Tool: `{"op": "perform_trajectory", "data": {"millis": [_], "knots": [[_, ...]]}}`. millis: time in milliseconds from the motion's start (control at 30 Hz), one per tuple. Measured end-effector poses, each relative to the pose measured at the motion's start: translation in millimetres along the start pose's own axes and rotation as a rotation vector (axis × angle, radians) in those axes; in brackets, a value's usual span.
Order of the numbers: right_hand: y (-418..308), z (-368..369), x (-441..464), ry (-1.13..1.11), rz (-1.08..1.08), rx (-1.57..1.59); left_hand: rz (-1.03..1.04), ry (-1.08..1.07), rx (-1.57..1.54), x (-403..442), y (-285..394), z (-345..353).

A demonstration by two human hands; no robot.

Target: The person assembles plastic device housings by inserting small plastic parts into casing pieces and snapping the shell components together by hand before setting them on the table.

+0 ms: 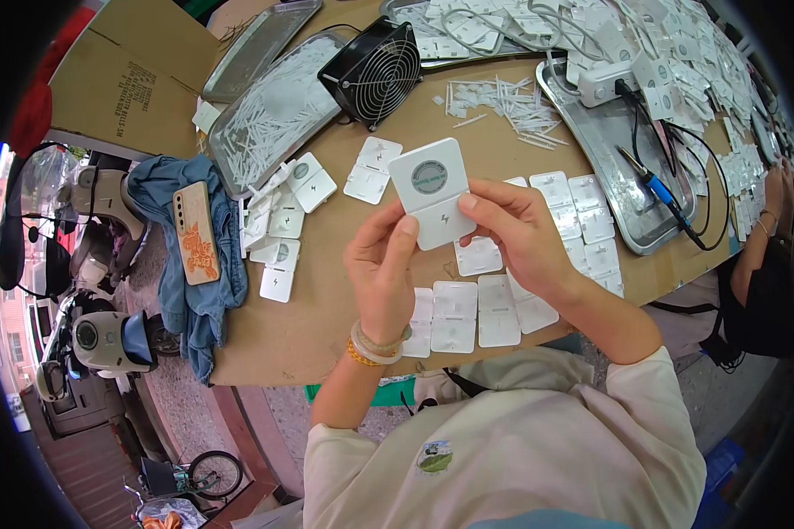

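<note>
Between both hands I hold up a white two-panel folding wireless charger [445, 216], with a grey round ring on its upper panel and a lightning mark on the lower one. My left hand [383, 273] pinches its lower left edge, thumb in front. On the lower right edge, my right hand [529, 240] grips it between thumb and fingers. Beneath the hands, several white charger shells [454, 309] lie in rows with their inner sides up. Left of them is a pile of similar charger pieces [284, 220], and another shell [372, 167] lies just behind the left hand.
A black fan [375, 70] stands beside a metal tray [229, 167] of white strips. Loose white sticks [503, 104] lie at the back. To the right, a soldering iron [662, 194] rests on another tray [582, 150]. A phone [196, 234] lies on denim. Another person's arm [759, 229] is at far right.
</note>
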State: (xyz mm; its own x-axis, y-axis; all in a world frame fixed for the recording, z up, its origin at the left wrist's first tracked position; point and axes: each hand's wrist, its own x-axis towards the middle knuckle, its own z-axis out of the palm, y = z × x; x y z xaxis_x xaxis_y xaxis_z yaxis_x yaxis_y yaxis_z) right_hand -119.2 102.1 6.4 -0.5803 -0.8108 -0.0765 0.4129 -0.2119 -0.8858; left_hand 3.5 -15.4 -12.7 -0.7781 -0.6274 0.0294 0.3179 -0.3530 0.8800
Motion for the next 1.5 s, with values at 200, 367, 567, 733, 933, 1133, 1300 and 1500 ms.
{"op": "perform_trajectory", "data": {"millis": [200, 367, 567, 733, 933, 1133, 1300, 1500], "knots": [[-6.0, 0.0, -2.3, 0.004, -0.713, -1.029, 0.203, -0.080, 0.206, -7.3, -8.5, 28.4], [-2.3, 7.1, 1.0, -0.202, -0.622, -0.889, -0.083, -0.150, 0.220, -2.1, 4.8, 14.1], [-21.6, -78.0, 87.0, 0.151, -0.415, -1.214, -0.285, 0.042, -0.046, 11.2, -0.1, -10.9], [-12.5, -99.3, 141.3, 0.024, -0.347, -1.381, -0.310, 0.083, -0.126, 14.0, -3.1, -18.8], [-5.0, -81.8, 153.2, 0.075, -0.357, -1.396, -0.295, 0.035, -0.106, 13.9, -3.5, -19.3], [2.6, -76.0, 150.5, 0.057, -0.389, -1.418, -0.279, 0.005, -0.005, 11.7, -0.5, -17.0], [-32.6, -34.1, 94.3, -0.089, -0.078, -0.626, -0.284, 0.038, -0.192, 12.5, -0.3, -13.9], [-30.4, -16.1, 42.1, -0.182, 0.077, -0.311, -0.253, 0.012, -0.005, 11.5, -3.7, -14.9]]}}
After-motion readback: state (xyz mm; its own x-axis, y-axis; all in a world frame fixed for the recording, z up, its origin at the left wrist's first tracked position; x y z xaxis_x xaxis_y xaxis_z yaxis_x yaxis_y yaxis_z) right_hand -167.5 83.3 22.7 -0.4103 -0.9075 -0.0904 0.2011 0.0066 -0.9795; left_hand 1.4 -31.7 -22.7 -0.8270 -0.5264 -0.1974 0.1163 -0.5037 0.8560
